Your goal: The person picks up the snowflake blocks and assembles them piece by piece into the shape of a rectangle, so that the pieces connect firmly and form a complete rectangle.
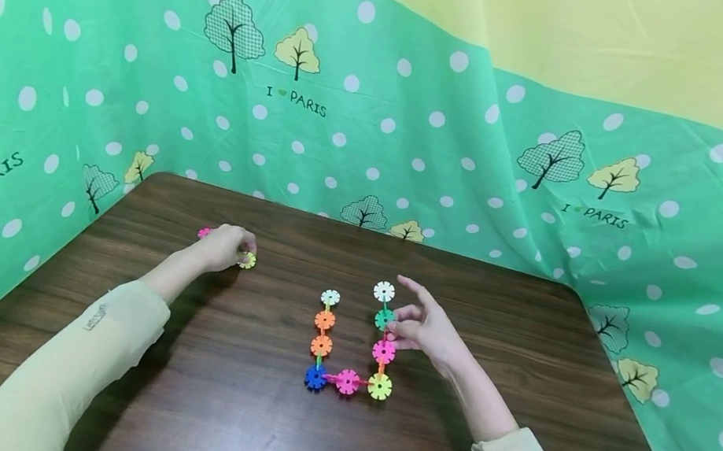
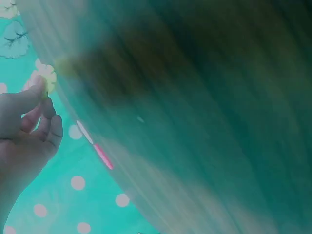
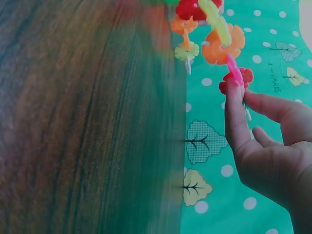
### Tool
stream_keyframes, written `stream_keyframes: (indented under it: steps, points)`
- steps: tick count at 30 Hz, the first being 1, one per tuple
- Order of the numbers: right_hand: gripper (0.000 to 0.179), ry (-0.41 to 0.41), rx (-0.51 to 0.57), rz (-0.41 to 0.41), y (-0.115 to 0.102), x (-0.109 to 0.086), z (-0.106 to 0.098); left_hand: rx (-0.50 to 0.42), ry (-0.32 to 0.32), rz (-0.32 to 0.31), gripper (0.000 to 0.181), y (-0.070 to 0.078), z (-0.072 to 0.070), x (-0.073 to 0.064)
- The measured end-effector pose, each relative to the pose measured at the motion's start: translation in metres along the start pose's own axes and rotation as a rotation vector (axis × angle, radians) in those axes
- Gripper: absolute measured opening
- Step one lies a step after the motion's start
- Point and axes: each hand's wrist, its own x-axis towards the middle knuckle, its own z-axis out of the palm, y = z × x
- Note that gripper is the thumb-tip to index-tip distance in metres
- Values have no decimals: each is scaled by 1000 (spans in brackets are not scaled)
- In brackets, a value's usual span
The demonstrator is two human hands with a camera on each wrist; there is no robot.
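Your head camera looks forward and down from above the near edge of the table point(image 1: 216, 409), taking in the whole tabletop, both forearms and the green dotted cloth point(image 1: 421, 124) hung behind.

Your left wrist camera sits very close behind the left hand point(image 2: 24, 131), low against the table, rolled so the wood runs diagonally; heavy blur.

Your right wrist camera sits close behind the right hand point(image 3: 263, 146), rolled about 90 degrees: table at left, cloth at right.

All 3 views share table and cloth. Head and right wrist views share the chain of flower discs point(image 1: 351, 351).
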Motion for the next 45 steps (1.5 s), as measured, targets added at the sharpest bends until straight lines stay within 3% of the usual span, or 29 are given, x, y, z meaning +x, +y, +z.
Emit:
stream_keyframes:
  steps: [6,11,18,26,34,39,45]
  points:
    - [76,-57,-24,-6,2,-1,-1,-99,73,9,4,24,2,4]
    - [71,-70,-36,-29,3,0,0,-186,131,31,4,55,3,5]
    - [70,-70,-57,-59,4,1,4,-317,217,38,5,99,10,2]
    - [71,-27,-64,-70,4,2,8,-390,308,54,4,134,22,-2]
    - [71,-4,-43,-113,1,1,14,-416,358,113,5,159,41,-2]
    - [70,-17,-36,-147,-2,0,19,-446,409,149,6,166,52,1]
    - [70,-14,-26,-160,-1,0,23,-429,423,150,5,172,60,3]
